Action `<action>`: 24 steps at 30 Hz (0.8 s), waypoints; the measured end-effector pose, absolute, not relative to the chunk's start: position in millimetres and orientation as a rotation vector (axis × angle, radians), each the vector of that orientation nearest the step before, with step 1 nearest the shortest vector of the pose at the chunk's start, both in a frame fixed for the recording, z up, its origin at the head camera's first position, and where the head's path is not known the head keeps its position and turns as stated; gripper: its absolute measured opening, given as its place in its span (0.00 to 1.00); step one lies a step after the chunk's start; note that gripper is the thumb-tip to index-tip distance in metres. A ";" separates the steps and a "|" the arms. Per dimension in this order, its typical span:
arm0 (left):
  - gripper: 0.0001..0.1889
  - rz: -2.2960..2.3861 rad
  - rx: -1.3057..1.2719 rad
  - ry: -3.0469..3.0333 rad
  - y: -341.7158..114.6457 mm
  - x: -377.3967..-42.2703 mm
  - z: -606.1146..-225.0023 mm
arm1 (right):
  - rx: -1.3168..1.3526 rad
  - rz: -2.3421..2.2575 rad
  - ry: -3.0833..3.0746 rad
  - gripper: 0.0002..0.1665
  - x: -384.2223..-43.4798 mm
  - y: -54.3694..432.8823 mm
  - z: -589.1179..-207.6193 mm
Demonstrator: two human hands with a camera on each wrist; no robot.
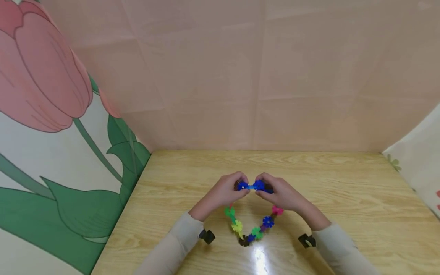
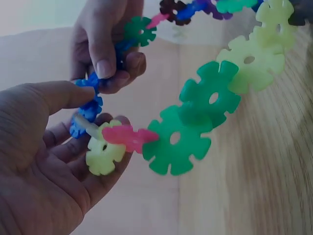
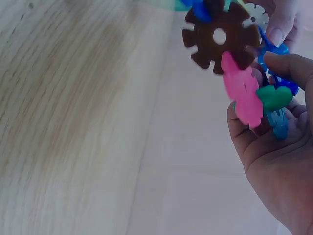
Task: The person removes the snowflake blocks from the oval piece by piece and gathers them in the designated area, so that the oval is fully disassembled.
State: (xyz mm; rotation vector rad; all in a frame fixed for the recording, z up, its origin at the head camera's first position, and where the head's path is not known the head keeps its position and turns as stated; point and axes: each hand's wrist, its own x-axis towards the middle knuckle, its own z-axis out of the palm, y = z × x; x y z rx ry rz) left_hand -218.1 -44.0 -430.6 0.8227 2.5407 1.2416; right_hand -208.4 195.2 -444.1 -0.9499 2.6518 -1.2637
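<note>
A chain of notched plastic flower discs (image 1: 236,226) hangs in a loop below both hands, in green, yellow, brown, blue, purple and pink. My left hand (image 1: 228,189) pinches a blue disc (image 2: 89,105) between thumb and fingers. Beside its fingers are a pale yellow disc (image 2: 105,154), a pink disc (image 2: 128,138) and green discs (image 2: 168,147). Facing it, my right hand (image 1: 283,193) pinches another blue disc (image 1: 259,185). A light blue piece (image 1: 251,187) spans the small gap between the hands. Near the right fingers sit a pink disc (image 3: 242,95) and a brown disc (image 3: 210,44).
Under the hands lies a wood-grain table (image 1: 178,172). A plain pinkish cloth (image 1: 254,76) stands behind it, and a tulip-patterned sheet (image 1: 62,160) borders the left side. Each wrist carries a black camera mount (image 1: 207,236).
</note>
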 end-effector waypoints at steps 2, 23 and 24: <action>0.09 1.268 0.864 2.525 -47.1 -213.3 -426.9 | -0.958 -1.285 2.647 0.09 -202.6 193.9 -439.6; 0.21 1.075 1.333 2.658 -48.9 -172.2 -404.4 | -1.348 -1.481 2.593 0.17 -161.0 188.0 -417.1; 0.20 1.065 1.374 2.673 -48.5 -170.5 -404.0 | -1.360 -1.483 2.594 0.18 -160.1 187.4 -416.7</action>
